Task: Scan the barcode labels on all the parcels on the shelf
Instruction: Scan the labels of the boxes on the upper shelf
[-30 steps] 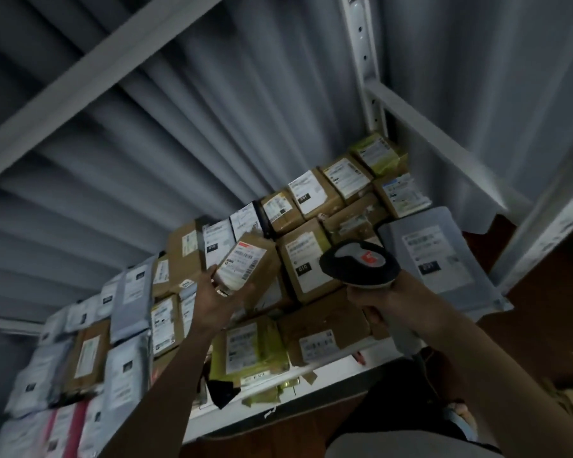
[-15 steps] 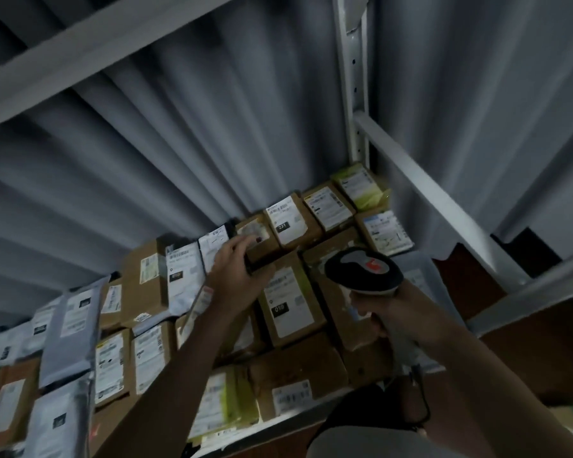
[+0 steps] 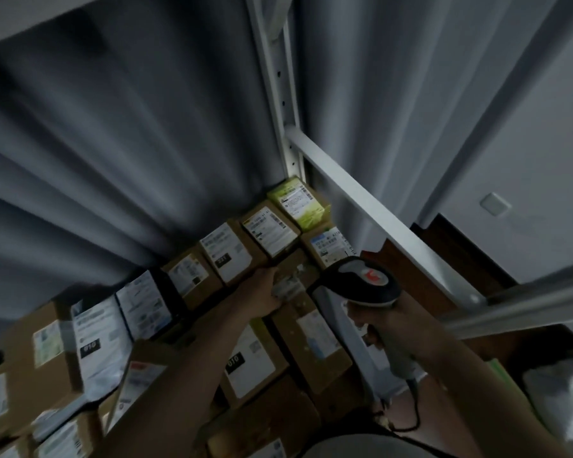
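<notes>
Left hand (image 3: 262, 294) grips a brown parcel (image 3: 291, 276) near the shelf's back corner, turning its label toward the scanner (image 3: 361, 280) clamped in the right hand (image 3: 377, 320).

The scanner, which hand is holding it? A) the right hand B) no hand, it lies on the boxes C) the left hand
A: the right hand grips the scanner by its handle, while the left hand reaches to a brown parcel.
</notes>
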